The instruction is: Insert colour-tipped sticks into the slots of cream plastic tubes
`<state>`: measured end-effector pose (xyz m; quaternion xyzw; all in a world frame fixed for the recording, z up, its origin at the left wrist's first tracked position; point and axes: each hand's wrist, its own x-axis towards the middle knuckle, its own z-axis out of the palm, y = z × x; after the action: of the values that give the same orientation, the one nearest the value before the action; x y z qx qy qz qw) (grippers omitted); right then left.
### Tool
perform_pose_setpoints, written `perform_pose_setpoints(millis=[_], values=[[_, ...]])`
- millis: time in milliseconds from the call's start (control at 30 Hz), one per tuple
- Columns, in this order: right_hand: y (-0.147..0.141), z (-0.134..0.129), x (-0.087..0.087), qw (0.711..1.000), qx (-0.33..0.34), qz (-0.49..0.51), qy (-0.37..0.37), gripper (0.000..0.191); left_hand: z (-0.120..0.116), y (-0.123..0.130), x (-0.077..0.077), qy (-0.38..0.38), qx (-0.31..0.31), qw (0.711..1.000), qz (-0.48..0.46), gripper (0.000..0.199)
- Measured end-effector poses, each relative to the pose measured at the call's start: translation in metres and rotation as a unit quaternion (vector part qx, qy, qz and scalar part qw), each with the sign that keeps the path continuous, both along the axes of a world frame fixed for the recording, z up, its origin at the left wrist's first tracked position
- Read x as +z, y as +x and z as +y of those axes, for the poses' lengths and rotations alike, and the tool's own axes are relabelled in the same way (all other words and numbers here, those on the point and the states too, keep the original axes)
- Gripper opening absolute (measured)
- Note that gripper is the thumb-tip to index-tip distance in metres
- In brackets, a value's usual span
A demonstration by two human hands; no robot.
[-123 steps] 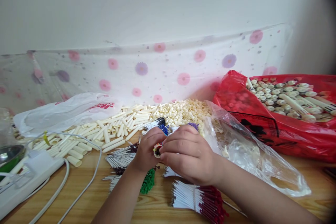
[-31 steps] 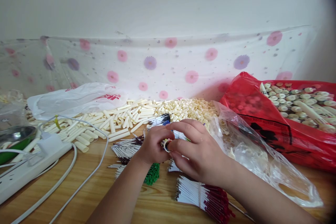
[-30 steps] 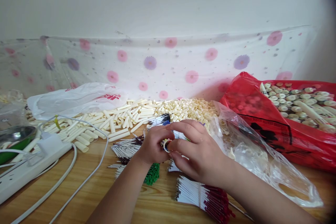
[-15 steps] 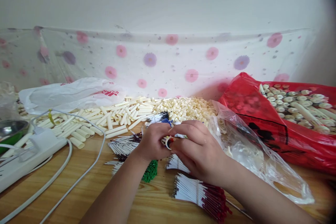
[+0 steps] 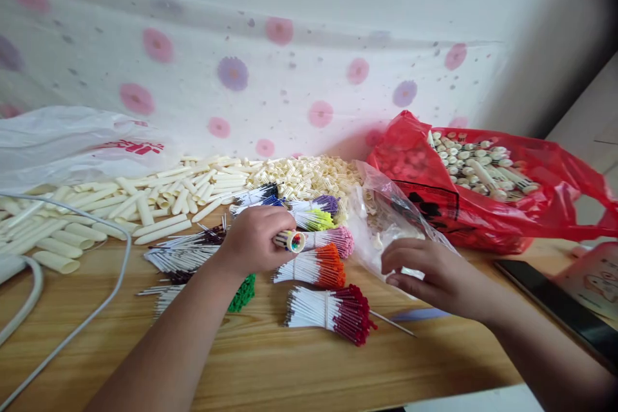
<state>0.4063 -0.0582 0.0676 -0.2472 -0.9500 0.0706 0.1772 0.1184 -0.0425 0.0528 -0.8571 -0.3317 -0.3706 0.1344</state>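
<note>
A cream pen barrel [image 5: 295,241] with coloured tips showing inside its open end is wrapped in the fingers of my left hand [image 5: 258,241]. Off to the right, my right hand [image 5: 425,273] has its fingers curled but apart, over the edge of a clear plastic bag [image 5: 386,225], with nothing seen in them. Between and below the hands lie bundles of white refills with orange [image 5: 331,266], dark red [image 5: 355,314] and pink ends [image 5: 340,241]. Green ends [image 5: 243,293] show beside my left forearm. Yellow and purple bundles lie farther back.
Cream tubes [image 5: 164,225] and small cream parts [image 5: 309,180] are heaped along the wall. At the right, a red bag [image 5: 487,219] holds assembled pieces, near a dark phone [image 5: 555,309]. A white cable [image 5: 123,270] crosses the left side. One loose refill [image 5: 393,323] lies in front.
My right hand has come away from the barrel and moved right, its fingers now apart. My left hand still holds the barrel. The view has turned to the right.
</note>
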Motion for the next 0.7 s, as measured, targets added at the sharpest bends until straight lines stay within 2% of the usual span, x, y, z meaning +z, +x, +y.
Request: perform_pose_setpoints(millis=[100,200,300,400,533,700], values=[[0.027,-0.004,-0.024,0.983,-0.123,-0.122,-0.057,0.015,0.001,0.0,-0.001,-0.01,0.007,1.0,0.007,0.007],[0.047,-0.011,-0.041,0.97,-0.179,-0.135,-0.089,0.015,0.003,0.0,-0.002,-0.024,0.009,1.0,0.006,0.007],[0.062,-0.014,-0.043,0.969,-0.201,-0.095,-0.109,0.018,0.005,-0.001,-0.004,-0.048,0.01,0.999,0.01,0.007],[0.068,-0.003,-0.037,0.967,-0.239,-0.024,-0.082,0.024,0.006,-0.001,-0.006,-0.055,0.015,0.998,0.022,0.006],[0.048,0.035,-0.034,0.97,-0.241,-0.023,-0.011,0.023,0.005,0.002,-0.006,-0.059,0.008,0.998,0.037,0.005],[0.005,0.083,-0.033,0.982,-0.184,-0.047,-0.002,0.016,0.002,0.005,-0.004,-0.064,-0.006,0.997,0.052,0.006]])
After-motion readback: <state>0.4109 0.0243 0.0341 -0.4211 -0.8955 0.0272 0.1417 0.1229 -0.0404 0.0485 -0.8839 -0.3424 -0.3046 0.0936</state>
